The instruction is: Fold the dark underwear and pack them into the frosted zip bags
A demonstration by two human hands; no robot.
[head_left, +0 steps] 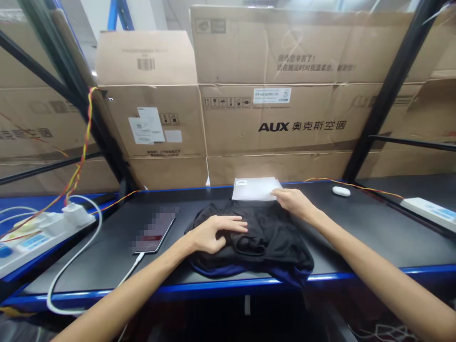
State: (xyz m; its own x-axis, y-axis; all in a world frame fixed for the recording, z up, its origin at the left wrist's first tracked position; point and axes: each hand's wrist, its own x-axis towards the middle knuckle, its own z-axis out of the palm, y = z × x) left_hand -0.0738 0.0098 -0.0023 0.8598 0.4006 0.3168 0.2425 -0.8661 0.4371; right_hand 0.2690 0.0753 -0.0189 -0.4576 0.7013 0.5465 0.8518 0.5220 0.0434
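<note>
Black cloth, seemingly a garment point(274, 232), lies bunched on the dark shelf top, its lower edge reaching the blue front rim. My left hand point(217, 232) rests on its left part, fingers stretched out and apart, holding nothing. Behind the cloth is a flat, whitish plastic bag point(254, 189) with a small printed label at its upper left. My right hand point(294, 202) pinches the bag's right edge between thumb and fingers. The fabric covers or meets the bag's near edge; which of the two I cannot tell.
Left of the cloth lies a phone point(155, 235) on a white cable. A power strip point(46, 228) sits far left, another power strip point(431, 211) far right. A white earbud case point(341, 191) lies back right. Large cardboard boxes point(302, 152) stand behind, between black posts.
</note>
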